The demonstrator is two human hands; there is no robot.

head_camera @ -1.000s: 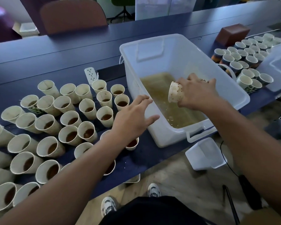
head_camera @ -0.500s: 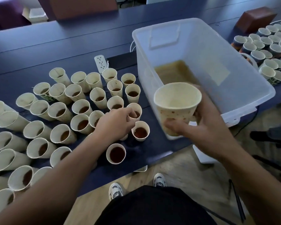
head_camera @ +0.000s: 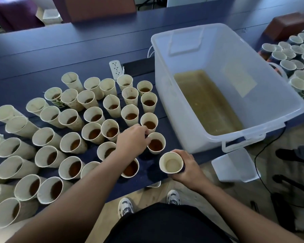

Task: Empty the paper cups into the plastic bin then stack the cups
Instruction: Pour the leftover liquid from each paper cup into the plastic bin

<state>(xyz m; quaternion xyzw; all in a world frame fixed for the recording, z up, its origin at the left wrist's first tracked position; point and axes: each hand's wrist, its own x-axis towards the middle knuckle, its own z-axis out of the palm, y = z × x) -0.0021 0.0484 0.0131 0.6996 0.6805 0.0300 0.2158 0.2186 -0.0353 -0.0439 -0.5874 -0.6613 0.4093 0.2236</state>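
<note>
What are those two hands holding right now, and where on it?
The right hand grips an empty paper cup around its side wall. The left hand reaches among full cups; whether it holds one cannot be told.

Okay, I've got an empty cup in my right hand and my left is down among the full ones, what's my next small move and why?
Probably close the left hand on the full cup at its fingertips and lift it toward the bin. It holds brown liquid, while the right hand grips an empty cup.

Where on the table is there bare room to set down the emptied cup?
Bare table runs along the far side, beyond the power strip and the plastic bin. A smaller bare patch lies at the near edge between the empty cup in the right hand and the bin's near wall. Left of the bin, the filled cups stand crowded.
</note>
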